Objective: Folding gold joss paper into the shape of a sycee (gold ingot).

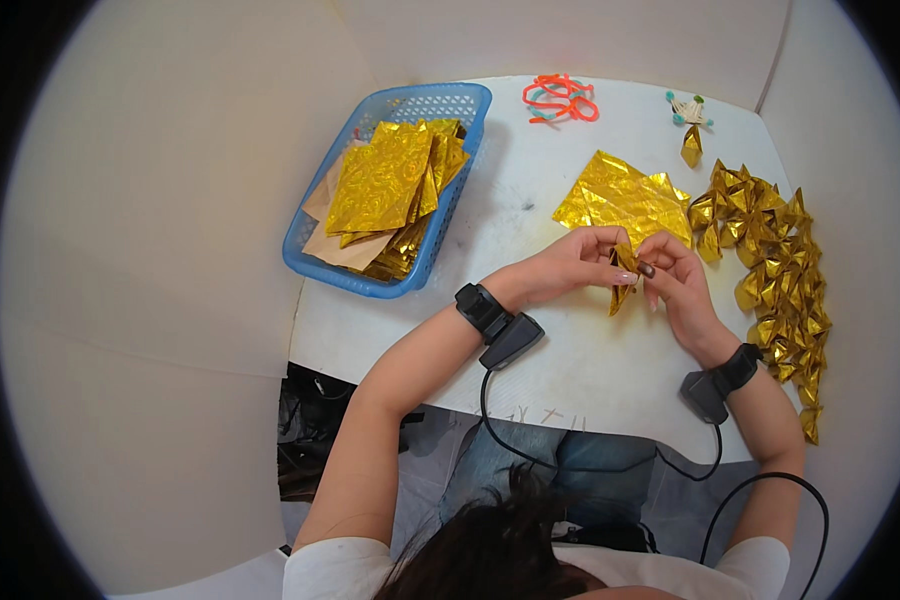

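Dark hair point(500, 545) nearest. Right of blue plastic basket point(445, 218): left hand point(575, 267) and right hand point(682, 285), both grips pinching folded gold foil piece point(622, 257) between them. Looks mid-folding; next move probably calls for careful fingertip shaping.

On your left sits a blue rectangular plastic basket point(444, 222), on your right gold pointed foil pieces point(778, 265).

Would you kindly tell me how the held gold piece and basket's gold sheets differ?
The gold piece is small and folded; the gold sheets look broad and flat. The piece is pinched in the left hand; the sheets lie piled in the blue basket. Both are shiny gold.
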A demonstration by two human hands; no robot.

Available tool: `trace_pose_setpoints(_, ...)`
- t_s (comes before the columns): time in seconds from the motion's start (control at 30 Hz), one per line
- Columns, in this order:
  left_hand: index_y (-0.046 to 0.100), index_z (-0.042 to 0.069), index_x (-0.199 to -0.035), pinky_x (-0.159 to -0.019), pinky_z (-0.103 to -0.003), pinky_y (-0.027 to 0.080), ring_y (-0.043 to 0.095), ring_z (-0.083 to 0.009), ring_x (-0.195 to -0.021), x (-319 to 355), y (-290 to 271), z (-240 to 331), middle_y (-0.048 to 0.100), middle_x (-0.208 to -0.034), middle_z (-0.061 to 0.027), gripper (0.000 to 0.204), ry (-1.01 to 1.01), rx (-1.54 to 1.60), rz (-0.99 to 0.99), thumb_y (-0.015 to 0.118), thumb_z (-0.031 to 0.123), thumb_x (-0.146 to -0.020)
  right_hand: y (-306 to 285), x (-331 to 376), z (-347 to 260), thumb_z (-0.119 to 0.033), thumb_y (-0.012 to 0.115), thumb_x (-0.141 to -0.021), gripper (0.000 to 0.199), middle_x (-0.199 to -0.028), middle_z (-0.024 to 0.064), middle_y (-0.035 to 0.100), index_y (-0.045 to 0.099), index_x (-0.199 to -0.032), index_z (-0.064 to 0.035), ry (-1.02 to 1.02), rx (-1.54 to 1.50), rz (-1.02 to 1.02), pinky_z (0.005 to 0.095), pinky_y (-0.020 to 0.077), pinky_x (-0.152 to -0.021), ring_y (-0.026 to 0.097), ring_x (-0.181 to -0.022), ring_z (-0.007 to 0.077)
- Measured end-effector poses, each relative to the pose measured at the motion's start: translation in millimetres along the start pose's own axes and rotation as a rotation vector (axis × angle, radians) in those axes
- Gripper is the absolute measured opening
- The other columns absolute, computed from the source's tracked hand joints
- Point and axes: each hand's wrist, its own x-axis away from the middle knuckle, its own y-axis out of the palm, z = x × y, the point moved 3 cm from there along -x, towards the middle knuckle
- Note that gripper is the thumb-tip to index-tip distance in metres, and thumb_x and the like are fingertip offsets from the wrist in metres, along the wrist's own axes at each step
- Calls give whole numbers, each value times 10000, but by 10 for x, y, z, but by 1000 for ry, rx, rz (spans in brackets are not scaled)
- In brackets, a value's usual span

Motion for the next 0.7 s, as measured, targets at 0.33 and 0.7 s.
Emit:
trace_pose_setpoints(0.33,538,70,-1018,-805,-255,484,593,-92,-915,-24,8,-8,616,-1007,-25,189,-48,1,94,645,99,-865,-65,-8,19,-59,598,-844,173,-891,14,557,534,-1005,-48,-30,12,54,187,401,-544,501,-701,45)
trace_pose_setpoints(0.7,489,71,-1204,-732,-202,463,567,-76,-885,-26,37,28,592,-1047,-38,333,11,-65,161,609,109,-896,-73,-14,10,-60,586,-876,104,-940,1,526,538,-968,-54,-57,-36,127,168,362,-544,457,-654,24)
